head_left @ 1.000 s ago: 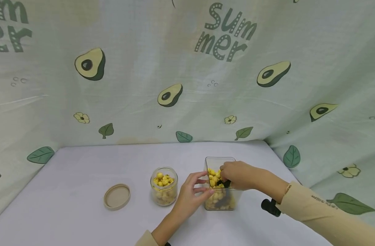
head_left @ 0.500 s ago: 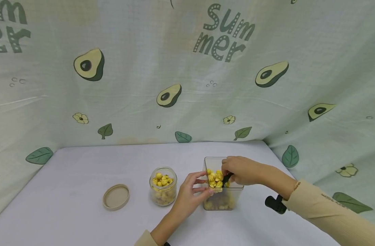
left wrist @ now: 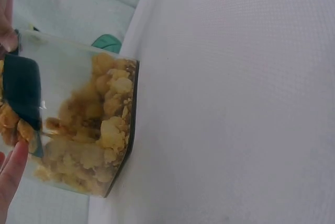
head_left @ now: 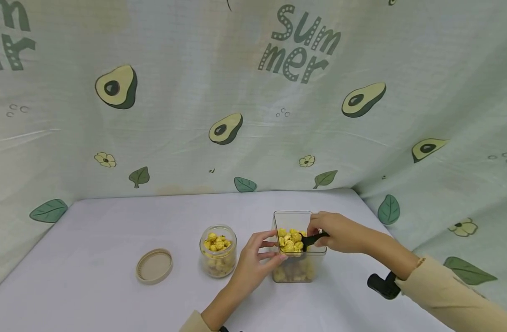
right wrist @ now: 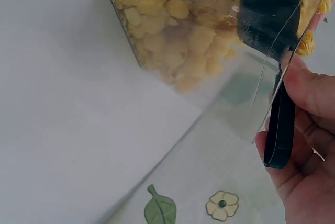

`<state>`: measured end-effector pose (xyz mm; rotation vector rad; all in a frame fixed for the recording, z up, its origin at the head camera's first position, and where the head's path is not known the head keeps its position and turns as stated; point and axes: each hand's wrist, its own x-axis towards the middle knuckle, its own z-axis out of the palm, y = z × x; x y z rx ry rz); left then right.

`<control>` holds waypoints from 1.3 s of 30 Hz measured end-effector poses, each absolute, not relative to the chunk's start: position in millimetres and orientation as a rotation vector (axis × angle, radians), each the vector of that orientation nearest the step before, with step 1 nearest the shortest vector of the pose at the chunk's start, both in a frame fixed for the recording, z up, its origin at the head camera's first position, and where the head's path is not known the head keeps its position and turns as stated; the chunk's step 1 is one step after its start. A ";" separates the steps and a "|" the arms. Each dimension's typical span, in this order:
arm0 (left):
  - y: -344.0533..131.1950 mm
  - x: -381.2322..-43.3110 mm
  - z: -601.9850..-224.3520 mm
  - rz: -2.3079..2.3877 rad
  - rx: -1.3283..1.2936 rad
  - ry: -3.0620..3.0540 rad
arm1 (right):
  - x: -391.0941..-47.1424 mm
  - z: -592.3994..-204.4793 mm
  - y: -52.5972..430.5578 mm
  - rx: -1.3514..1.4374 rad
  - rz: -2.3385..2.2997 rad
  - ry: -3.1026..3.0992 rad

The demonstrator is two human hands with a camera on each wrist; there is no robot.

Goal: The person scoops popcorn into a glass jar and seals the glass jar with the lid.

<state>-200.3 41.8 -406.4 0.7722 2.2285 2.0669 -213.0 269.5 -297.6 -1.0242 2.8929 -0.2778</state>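
A clear square container (head_left: 292, 218) of yellow popcorn (head_left: 289, 241) stands on the table. My left hand (head_left: 252, 263) holds its near left corner, fingers along the side and thumb at the front. My right hand (head_left: 339, 233) grips the handle of a black scoop (head_left: 315, 238) at the container's right rim. Inside the container, the scoop's dark head (right wrist: 267, 14) shows through the clear wall, tilted, with popcorn on it near the opening. In the left wrist view, a left fingertip (left wrist: 15, 164) lies by the rim.
Left of the container stands an open glass jar (head_left: 207, 263), partly filled with popcorn. A round beige lid (head_left: 154, 266) lies further left on the white table (head_left: 91, 276). A printed cloth (head_left: 174, 92) hangs behind and at the sides.
My right hand has drawn up and to the right, raising the scoop from deep in the popcorn, so more of its handle shows. My left hand has stayed on the container.
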 end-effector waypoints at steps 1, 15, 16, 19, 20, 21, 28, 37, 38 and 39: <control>41.8 -200.4 -406.2 2.063 0.768 2.229 | -212.1 -298.1 271.0 -1.014 -0.298 2.897; 41.5 -199.9 -405.2 2.054 0.743 2.223 | -203.3 -301.3 283.6 -0.849 -0.562 2.914; 41.4 -200.0 -405.4 2.055 0.745 2.222 | -202.6 -301.6 283.9 -0.837 -0.590 2.908; 41.4 -200.0 -405.5 2.052 0.741 2.219 | -200.2 -301.8 284.8 -0.804 -0.657 2.896; 41.4 -199.9 -405.4 2.052 0.737 2.217 | -199.5 -301.9 285.0 -0.792 -0.673 2.895; 41.4 -199.7 -405.3 2.051 0.739 2.217 | -198.8 -302.1 285.3 -0.782 -0.687 2.896; 42.1 -199.2 -404.8 2.051 0.742 2.224 | -195.2 -306.3 285.5 -0.769 -0.717 2.958; 41.7 -198.5 -405.2 2.066 0.765 2.213 | -192.8 -310.1 289.1 -0.759 -0.784 2.963; 41.7 -198.5 -405.1 2.063 0.764 2.215 | -192.4 -310.4 289.7 -0.753 -0.792 2.963; 41.8 -198.5 -405.1 2.060 0.763 2.218 | -192.1 -310.7 290.1 -0.752 -0.801 2.964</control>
